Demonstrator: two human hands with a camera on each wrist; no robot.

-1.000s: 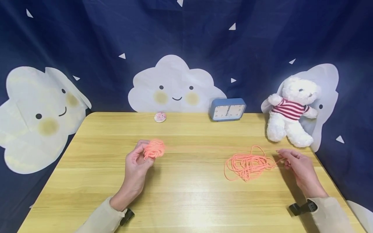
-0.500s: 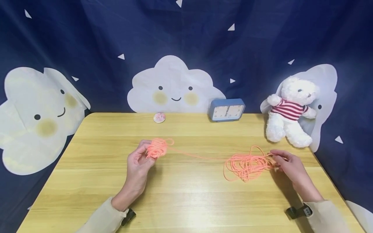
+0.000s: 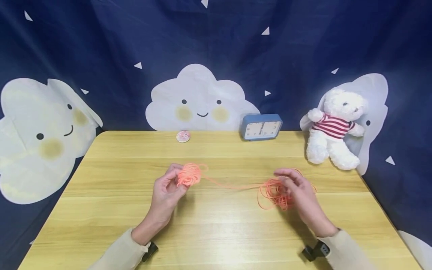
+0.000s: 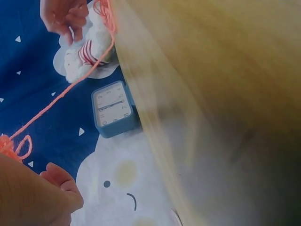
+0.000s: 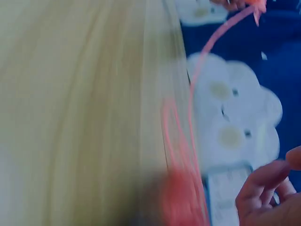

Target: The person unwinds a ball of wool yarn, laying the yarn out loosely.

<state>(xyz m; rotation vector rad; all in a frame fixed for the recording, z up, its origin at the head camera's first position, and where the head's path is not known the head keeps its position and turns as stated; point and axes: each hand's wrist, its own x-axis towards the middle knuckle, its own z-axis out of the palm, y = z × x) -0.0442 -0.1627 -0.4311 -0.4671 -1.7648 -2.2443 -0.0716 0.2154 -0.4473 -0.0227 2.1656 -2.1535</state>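
Observation:
My left hand [image 3: 165, 197] pinches a small wound ball of coral-orange yarn [image 3: 189, 174] between thumb and fingers, raised over the left half of the table. One small loop sticks out of the ball. A single strand [image 3: 233, 186] runs from it to a loose tangle of the same yarn [image 3: 274, 192] on the right half. Over that tangle hovers my right hand [image 3: 303, 198], fingers loosely bent and hiding part of the loops. In the right wrist view, no yarn shows between the fingers of the right hand [image 5: 268, 195].
The wooden table [image 3: 219, 232] backs onto a dark blue curtain with white clouds. Along its far edge are a round pink badge [image 3: 183, 136] and a blue clock [image 3: 261, 127]. A white teddy bear [image 3: 334, 129] in a striped shirt sits at the back right.
My right hand has come left from the table's right side, off the yarn it pinched, to above the tangle. My left hand, with the ball, has shifted slightly right.

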